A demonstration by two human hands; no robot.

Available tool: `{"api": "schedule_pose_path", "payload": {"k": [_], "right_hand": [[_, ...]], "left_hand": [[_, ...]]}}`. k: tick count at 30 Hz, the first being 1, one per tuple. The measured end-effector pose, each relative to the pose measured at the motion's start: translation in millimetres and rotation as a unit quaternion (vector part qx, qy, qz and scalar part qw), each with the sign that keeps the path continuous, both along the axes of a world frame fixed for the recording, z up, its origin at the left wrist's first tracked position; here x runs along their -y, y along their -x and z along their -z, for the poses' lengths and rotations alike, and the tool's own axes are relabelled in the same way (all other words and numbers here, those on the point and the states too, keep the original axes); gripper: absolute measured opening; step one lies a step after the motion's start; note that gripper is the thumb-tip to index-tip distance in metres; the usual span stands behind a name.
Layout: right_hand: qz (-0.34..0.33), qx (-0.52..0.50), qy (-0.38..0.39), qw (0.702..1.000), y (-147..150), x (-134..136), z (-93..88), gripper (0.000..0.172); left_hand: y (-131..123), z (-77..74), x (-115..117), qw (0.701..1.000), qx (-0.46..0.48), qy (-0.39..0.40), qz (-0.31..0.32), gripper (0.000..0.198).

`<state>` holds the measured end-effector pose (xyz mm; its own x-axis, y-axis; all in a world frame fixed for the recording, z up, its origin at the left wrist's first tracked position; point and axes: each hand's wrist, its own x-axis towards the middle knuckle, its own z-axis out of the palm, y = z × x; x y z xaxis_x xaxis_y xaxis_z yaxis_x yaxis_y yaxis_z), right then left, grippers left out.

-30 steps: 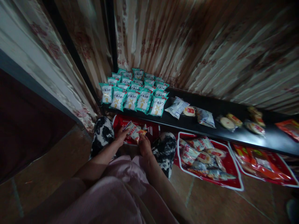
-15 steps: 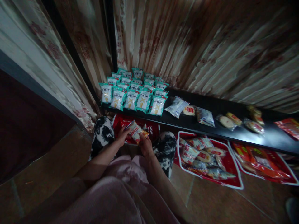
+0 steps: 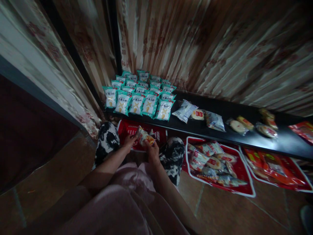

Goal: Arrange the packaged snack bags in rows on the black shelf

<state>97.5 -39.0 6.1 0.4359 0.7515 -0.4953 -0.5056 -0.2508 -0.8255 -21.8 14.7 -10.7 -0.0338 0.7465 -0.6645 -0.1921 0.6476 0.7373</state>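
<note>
Between my knees, I hold a white and orange snack bag with both hands. My left hand has its fingers closed on the bag's left edge. On the lower right corner, my right hand grips the same bag. Beneath it lies a red basket, with a small part of another packet showing inside, too hidden to name. Above my hands, on a black shelf, several teal and white snack bags stand upright in rows.
Along the shelf to the right lie a silver-white bag, a blue-white bag and round packaged pastries. A white-rimmed red basket of packets stands right of my knee, beside another basket with orange packets. Curtains hang behind.
The snack bag has turned and tilted in my hands, so its printed front shows less. Both hands keep hold of it over the basket. Things on the shelf stay put.
</note>
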Motion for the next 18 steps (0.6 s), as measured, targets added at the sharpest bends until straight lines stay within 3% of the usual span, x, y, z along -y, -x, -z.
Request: {"api": "schedule_pose_path", "payload": {"k": [4, 7, 11, 18], "right_hand": [[-0.028, 0.054, -0.041, 0.997, -2, 1, -0.2, 0.051], [-0.072, 0.164, -0.072, 0.981, -5, 3, -2.0, 0.048], [-0.114, 0.344, -0.115, 0.925, -10, 6, -3.8, 0.037], [-0.19, 0.497, -0.136, 0.835, -11, 14, 1.1, 0.036]], "left_hand": [[-1, -2.8, -1, 1.0, 0.006, 0.005, 0.011, 0.022], [-3, -6.8, -2, 0.999, 0.027, 0.003, 0.02, 0.018], [-5, -10.3, -4, 0.998, 0.055, 0.012, 0.026, 0.017], [-7, -10.2, -7, 0.998, 0.055, 0.003, 0.041, 0.031]]}}
